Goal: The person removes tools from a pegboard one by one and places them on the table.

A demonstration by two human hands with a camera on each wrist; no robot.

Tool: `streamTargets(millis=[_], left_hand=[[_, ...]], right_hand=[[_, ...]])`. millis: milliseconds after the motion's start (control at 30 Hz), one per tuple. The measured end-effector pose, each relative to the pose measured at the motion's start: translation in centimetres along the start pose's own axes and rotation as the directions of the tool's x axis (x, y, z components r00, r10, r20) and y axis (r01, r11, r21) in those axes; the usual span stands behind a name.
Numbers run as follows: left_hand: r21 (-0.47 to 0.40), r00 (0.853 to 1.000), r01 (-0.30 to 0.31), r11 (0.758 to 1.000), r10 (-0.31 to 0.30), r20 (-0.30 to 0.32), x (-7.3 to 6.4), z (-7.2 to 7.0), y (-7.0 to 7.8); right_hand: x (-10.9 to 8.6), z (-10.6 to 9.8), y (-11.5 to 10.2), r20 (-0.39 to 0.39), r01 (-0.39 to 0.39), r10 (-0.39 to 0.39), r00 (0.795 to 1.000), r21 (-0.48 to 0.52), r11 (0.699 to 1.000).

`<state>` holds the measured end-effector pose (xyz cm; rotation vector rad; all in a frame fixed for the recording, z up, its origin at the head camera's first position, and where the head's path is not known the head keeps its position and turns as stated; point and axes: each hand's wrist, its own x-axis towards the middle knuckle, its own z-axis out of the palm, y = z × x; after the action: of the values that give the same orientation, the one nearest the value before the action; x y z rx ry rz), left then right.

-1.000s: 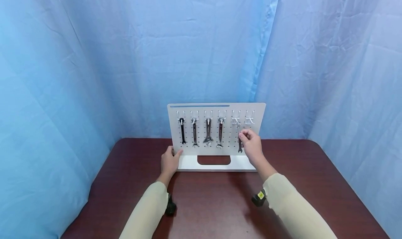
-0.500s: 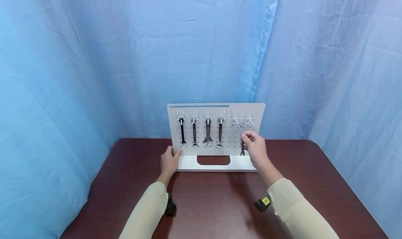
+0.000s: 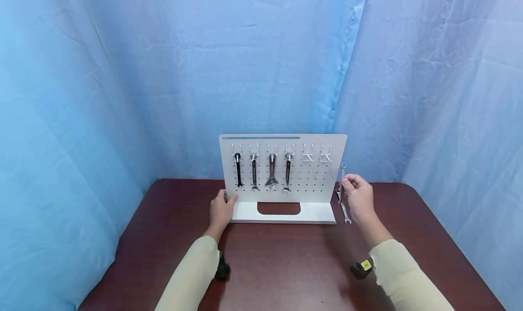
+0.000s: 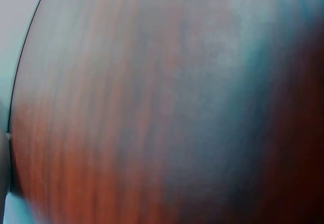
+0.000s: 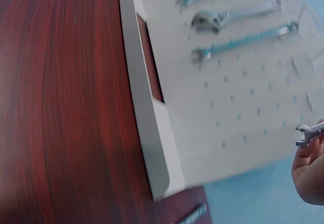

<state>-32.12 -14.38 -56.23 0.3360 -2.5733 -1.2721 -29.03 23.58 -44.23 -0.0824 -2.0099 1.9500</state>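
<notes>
A white pegboard stand [image 3: 314,179] stands upright on the table. My left hand [image 3: 221,210] grips its lower left edge, thumb at the front; the fingers behind are partly hidden. Past the board's right edge, my right hand [image 3: 359,197] pinches a small combination wrench [image 3: 343,169], ring end up. The wrench's open end shows in the right wrist view beside the fingers [image 5: 305,159]. Lying on the table below that hand is another wrench [image 3: 346,214], partly covered by the held one. The left wrist view is mostly blurred table.
On the board's hooks hang a black wrench [image 3: 239,171], a combination wrench [image 3: 254,174], an adjustable wrench [image 3: 271,171] and another combination wrench [image 3: 288,174]. Two hooks [image 3: 325,157] at the right hold nothing. Blue curtains [image 3: 245,75] surround the dark red table [image 3: 269,265].
My right hand has drawn the wrench off the fifth hook and carried it right, beyond the board's edge. The wrench lying on the table has come into sight. My left hand stays put.
</notes>
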Motion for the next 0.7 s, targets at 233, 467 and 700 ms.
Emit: streamTargets(millis=[233,467,700], left_hand=[[-0.005,1.000,-0.010,1.000,0.010,-0.003,0.0,0.1,-0.1],[0.008,1.000,-0.014,1.000,0.014,0.003,0.1,0.3,-0.4],[0.012,1.000,-0.013,1.000,0.013,-0.009,0.2,0.5,-0.3]], right_hand=[[1.5,-3.4,1.8,-0.066,-0.075,0.073,0.995,-0.028,0.997],[2.9,-6.1,4.3,-0.020,-0.223,0.224,0.974,-0.210,0.952],[3.9,-7.1,7.1,-0.049,-0.239,0.254,0.966,-0.543,0.805]])
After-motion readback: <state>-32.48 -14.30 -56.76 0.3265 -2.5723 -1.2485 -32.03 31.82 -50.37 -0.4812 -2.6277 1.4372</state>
